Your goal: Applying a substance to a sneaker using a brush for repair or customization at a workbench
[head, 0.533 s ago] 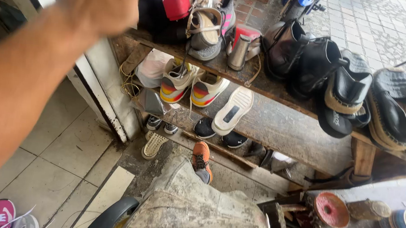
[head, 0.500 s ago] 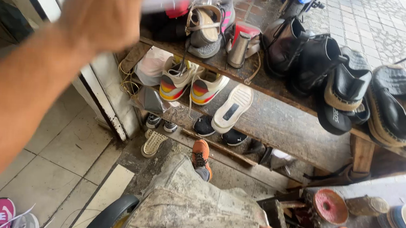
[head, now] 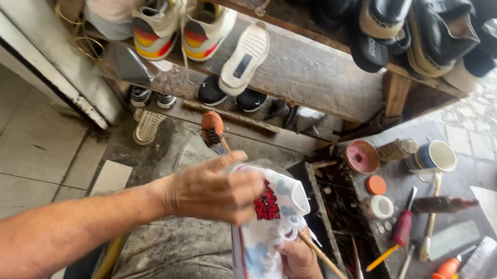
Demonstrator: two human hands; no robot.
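Note:
My left hand [head: 213, 192] grips the upper part of a white sneaker [head: 266, 227] that has a red patch and pale blue marks. The sneaker is held over my lap, above grey dusty trousers [head: 178, 250]. My right hand [head: 299, 257] supports the sneaker from below and also holds a thin wooden stick [head: 322, 256] that points down to the right. Part of the right hand is hidden behind the shoe.
A wooden shelf [head: 315, 74] ahead holds several shoes, among them white sneakers with orange stripes [head: 180, 26] and black shoes [head: 416, 29]. To the right a work surface [head: 456, 227] carries a mug [head: 437, 157], tins, a red-handled tool [head: 403, 226] and an orange screwdriver [head: 444, 272].
My left arm has come down from the upper shelf with the white sneaker to my lap. My right hand has risen under the shoe. The view tilted downward.

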